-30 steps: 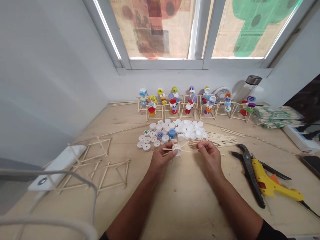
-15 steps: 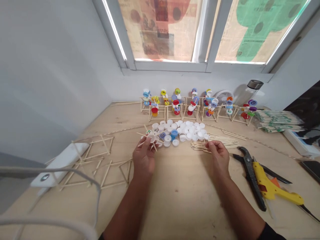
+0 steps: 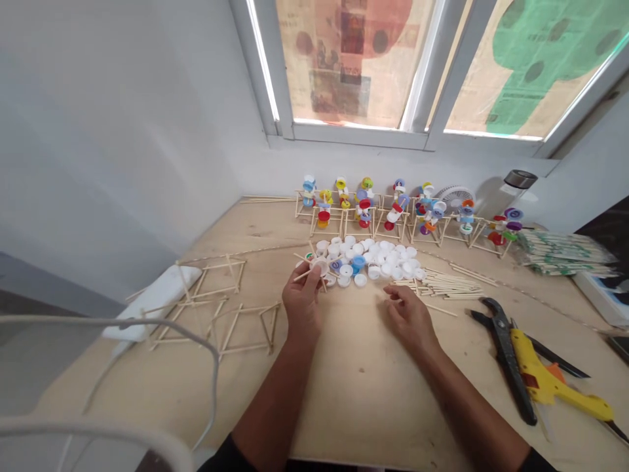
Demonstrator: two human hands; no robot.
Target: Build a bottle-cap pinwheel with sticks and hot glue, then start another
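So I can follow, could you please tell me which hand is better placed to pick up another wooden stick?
Probably the right hand: it looks empty and lies beside the loose wooden sticks, while the left hand grips a white bottle cap fitted with sticks.

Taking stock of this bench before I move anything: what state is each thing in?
Left hand: holding a white bottle cap, sticks jutting from it.
Right hand: open, empty.
Loose wooden sticks: lying in a scattered bunch.
Bottle caps: loose pile, mostly white.
Yellow glue gun: lying on its side.
Pliers: lying unheld.
Stick frames: lying flat, no caps.
Capped stick models: standing in a row.
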